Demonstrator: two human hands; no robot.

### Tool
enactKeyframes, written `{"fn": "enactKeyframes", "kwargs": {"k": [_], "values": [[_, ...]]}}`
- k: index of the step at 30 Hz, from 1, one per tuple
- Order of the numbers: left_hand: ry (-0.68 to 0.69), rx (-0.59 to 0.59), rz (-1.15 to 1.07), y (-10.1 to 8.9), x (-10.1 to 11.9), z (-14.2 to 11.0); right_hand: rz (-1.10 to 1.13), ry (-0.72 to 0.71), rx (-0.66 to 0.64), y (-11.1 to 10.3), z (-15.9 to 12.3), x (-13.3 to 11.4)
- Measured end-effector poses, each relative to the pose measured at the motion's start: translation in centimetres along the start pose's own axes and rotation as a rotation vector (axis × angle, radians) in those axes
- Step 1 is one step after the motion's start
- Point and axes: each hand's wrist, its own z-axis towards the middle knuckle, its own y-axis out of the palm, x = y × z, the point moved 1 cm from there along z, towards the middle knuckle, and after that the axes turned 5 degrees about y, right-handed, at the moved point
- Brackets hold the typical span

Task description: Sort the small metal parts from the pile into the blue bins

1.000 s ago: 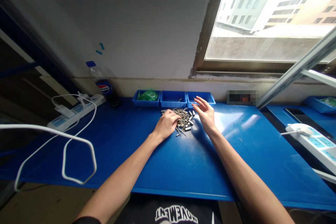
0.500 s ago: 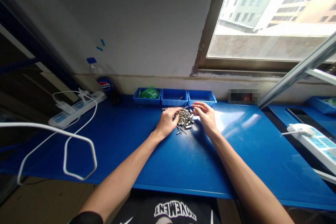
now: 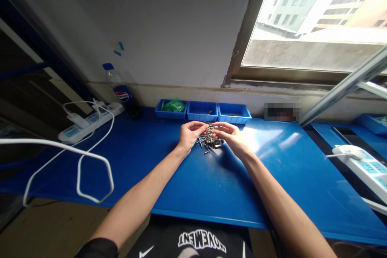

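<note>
Since they look light, stiff and slick, the parts point(image 3: 208, 140) heaped on the surface point(image 3: 199, 185) probably want mid-length pinching; left hand point(image 3: 188, 135) and right hand point(image 3: 235, 138) curl inward, their pinch unclear.

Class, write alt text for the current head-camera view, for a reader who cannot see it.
A person's left hand and right hand meet, fingertips nearly together, over a pile of small metal parts on a blue table. Behind the pile stand three blue bins, the leftmost holding green plastic; a Pepsi bottle stands farther left.
</note>
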Motion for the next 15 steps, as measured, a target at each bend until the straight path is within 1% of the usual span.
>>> {"fn": "enactKeyframes", "kwargs": {"k": [5,7,9,11,12,14,15], "values": [[-0.024,0.06,-0.042,0.1,0.1,-0.1,-0.013,0.008,-0.016,0.4,0.0,0.1],[-0.017,0.044,-0.035,0.2,-0.1,-0.1,-0.005,0.012,-0.034,0.3,0.1,0.5],[0.011,-0.005,0.013,0.2,-0.3,-0.1,0.022,0.012,-0.023,0.2,0.3,0.9],[0.091,-0.049,0.148,-0.1,-0.2,0.0,0.019,0.002,0.025,0.0,0.5,1.2],[0.155,-0.068,0.263,-0.3,0.0,0.0,0.006,-0.019,0.061,-0.2,0.7,1.3],[0.305,-0.122,0.569,-0.8,0.8,0.0,-0.019,-0.098,0.144,-0.8,0.9,1.3],[0.369,-0.193,0.729,-1.1,1.3,-0.1,-0.027,-0.148,0.182,-1.2,0.9,1.2]]}}
